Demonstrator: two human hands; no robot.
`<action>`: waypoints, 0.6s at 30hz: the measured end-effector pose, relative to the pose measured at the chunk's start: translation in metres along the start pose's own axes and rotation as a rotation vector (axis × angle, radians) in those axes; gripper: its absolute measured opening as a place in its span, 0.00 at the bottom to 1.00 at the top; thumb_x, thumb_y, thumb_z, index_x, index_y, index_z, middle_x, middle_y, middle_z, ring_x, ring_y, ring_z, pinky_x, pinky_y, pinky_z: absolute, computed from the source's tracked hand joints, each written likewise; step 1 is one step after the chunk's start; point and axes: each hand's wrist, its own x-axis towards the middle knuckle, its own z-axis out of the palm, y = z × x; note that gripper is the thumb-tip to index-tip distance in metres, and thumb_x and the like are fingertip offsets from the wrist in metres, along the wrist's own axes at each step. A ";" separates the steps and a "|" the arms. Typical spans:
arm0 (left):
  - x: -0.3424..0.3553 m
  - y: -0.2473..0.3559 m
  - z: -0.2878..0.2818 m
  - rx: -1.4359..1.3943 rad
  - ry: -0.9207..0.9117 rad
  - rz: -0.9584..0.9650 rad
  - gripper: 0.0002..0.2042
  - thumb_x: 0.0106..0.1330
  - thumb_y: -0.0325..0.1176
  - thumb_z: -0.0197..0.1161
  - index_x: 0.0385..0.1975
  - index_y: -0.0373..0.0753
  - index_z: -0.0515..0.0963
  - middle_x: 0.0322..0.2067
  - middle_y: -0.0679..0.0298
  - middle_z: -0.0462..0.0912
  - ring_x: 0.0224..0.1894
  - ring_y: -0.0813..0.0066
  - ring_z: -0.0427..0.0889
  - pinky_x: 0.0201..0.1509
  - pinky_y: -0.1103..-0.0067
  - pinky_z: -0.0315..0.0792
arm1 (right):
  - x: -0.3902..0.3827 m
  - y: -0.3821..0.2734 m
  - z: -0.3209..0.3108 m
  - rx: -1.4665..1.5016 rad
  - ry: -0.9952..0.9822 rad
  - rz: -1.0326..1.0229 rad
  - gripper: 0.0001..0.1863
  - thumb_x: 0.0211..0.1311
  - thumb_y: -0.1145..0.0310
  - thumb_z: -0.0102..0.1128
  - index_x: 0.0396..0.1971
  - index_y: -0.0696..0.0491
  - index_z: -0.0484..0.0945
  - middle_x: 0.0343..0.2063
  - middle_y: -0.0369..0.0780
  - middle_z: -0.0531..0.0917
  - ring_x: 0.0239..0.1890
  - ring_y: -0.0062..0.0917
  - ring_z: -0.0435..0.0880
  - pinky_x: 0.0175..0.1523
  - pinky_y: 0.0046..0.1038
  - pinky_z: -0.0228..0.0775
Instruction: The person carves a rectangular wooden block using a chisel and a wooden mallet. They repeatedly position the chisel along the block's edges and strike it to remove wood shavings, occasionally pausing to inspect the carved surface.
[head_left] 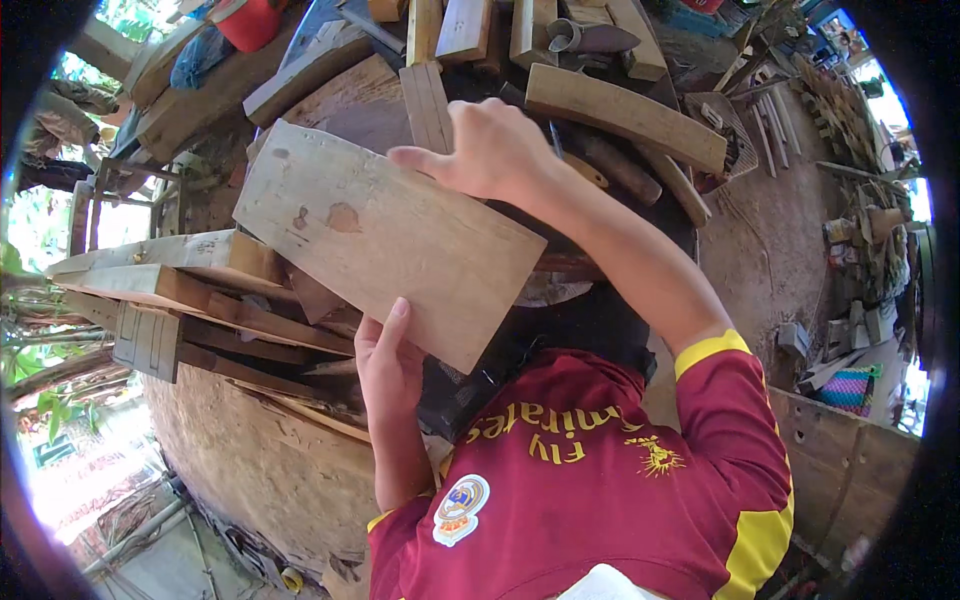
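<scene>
A flat, pale rectangular wooden board (370, 240) with brown knot marks lies tilted in front of me. My left hand (390, 355) grips its near edge, thumb on the top face and fingers hidden beneath. Above the board's far edge is my right hand (495, 150), its thumb stretched to the left and apart from the other fingers, whose tips are partly hidden. Beside those fingers stands a small wooden piece (425, 105) with lines along it; whether they touch it I cannot tell.
A curved timber piece (625, 115) and several blocks lie at the far side, near a cone-shaped object (595, 37). Stacked wooden pieces (200, 260) and a lined block (147, 342) are at left. A red bucket (246, 22) stands at the back left; a woven basket (722, 135) sits right.
</scene>
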 end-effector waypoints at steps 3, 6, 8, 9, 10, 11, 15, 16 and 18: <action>-0.002 0.000 0.000 -0.018 -0.016 -0.009 0.16 0.73 0.29 0.58 0.56 0.28 0.70 0.52 0.53 0.81 0.54 0.63 0.82 0.60 0.66 0.76 | 0.010 -0.010 -0.003 -0.039 -0.053 0.023 0.30 0.50 0.45 0.69 0.28 0.64 0.85 0.29 0.57 0.86 0.37 0.49 0.88 0.46 0.41 0.82; -0.004 0.000 -0.002 -0.009 -0.019 -0.024 0.17 0.73 0.29 0.58 0.56 0.28 0.70 0.52 0.53 0.81 0.54 0.62 0.82 0.59 0.66 0.78 | 0.012 -0.012 -0.008 -0.074 -0.036 -0.009 0.24 0.49 0.52 0.69 0.27 0.64 0.85 0.30 0.57 0.86 0.37 0.48 0.88 0.46 0.41 0.82; -0.002 -0.001 -0.003 0.009 -0.015 -0.021 0.17 0.73 0.29 0.58 0.57 0.29 0.70 0.52 0.53 0.81 0.51 0.63 0.84 0.53 0.67 0.81 | 0.012 -0.008 -0.012 -0.097 -0.004 -0.036 0.20 0.47 0.57 0.69 0.26 0.63 0.85 0.30 0.57 0.86 0.37 0.48 0.89 0.46 0.41 0.83; -0.002 -0.002 -0.003 0.012 -0.006 -0.015 0.17 0.73 0.29 0.58 0.57 0.29 0.70 0.51 0.53 0.81 0.48 0.63 0.85 0.47 0.67 0.84 | 0.012 -0.006 -0.014 -0.120 0.020 -0.058 0.21 0.48 0.57 0.70 0.26 0.64 0.83 0.29 0.57 0.85 0.36 0.48 0.88 0.45 0.41 0.82; -0.001 -0.003 -0.003 0.016 0.003 -0.011 0.16 0.73 0.29 0.57 0.57 0.30 0.70 0.51 0.52 0.81 0.45 0.63 0.87 0.42 0.67 0.87 | 0.012 -0.003 -0.016 -0.144 0.043 -0.079 0.21 0.48 0.57 0.70 0.26 0.65 0.82 0.28 0.57 0.85 0.35 0.49 0.88 0.44 0.41 0.82; 0.000 -0.004 -0.004 0.036 0.000 -0.016 0.16 0.73 0.29 0.57 0.57 0.30 0.70 0.50 0.52 0.81 0.45 0.63 0.87 0.41 0.67 0.87 | 0.012 -0.001 -0.016 -0.166 0.066 -0.100 0.22 0.49 0.58 0.71 0.26 0.66 0.80 0.27 0.58 0.84 0.34 0.50 0.87 0.44 0.41 0.81; 0.004 -0.003 -0.002 0.086 -0.035 -0.033 0.16 0.74 0.30 0.57 0.57 0.30 0.70 0.49 0.53 0.82 0.45 0.62 0.87 0.39 0.68 0.88 | 0.012 0.011 -0.016 -0.221 0.097 -0.096 0.20 0.52 0.60 0.70 0.33 0.64 0.80 0.30 0.56 0.85 0.37 0.50 0.87 0.45 0.43 0.80; 0.005 -0.002 -0.001 0.075 -0.058 -0.026 0.16 0.74 0.30 0.57 0.57 0.30 0.70 0.49 0.53 0.82 0.45 0.62 0.87 0.39 0.68 0.88 | 0.013 0.013 -0.015 -0.240 0.083 -0.068 0.18 0.55 0.61 0.69 0.35 0.62 0.79 0.34 0.54 0.85 0.40 0.49 0.86 0.46 0.44 0.79; 0.008 -0.003 0.000 0.111 -0.063 -0.050 0.17 0.75 0.33 0.57 0.57 0.30 0.70 0.49 0.53 0.82 0.45 0.62 0.87 0.40 0.69 0.87 | 0.009 0.019 -0.011 -0.235 0.142 -0.109 0.18 0.57 0.61 0.69 0.38 0.61 0.80 0.38 0.53 0.85 0.42 0.49 0.85 0.48 0.43 0.79</action>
